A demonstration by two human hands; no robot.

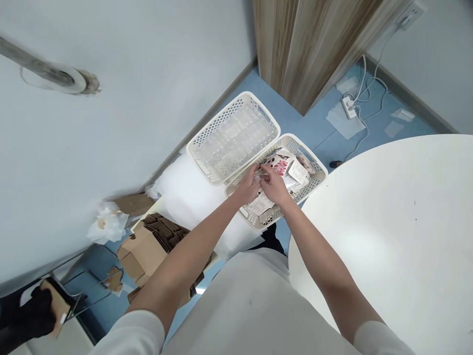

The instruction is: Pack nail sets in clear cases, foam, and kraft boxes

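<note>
My left hand and my right hand meet over the near white perforated basket. Both have their fingers curled in, thumbs and fingertips close together. Between them is something small and partly clear, mostly hidden by the fingers; I cannot tell what it is. Inside this basket lie flat packets and printed cards, among them a card with a red and pink design and a white printed label. Beside it, touching or nearly so, stands a second white basket filled with clear plastic boxes.
A round white table stands at the right. White sheeting lies left of the baskets, with an open cardboard box near it. A wood-grain cabinet is ahead. A power strip with cables lies on the blue floor.
</note>
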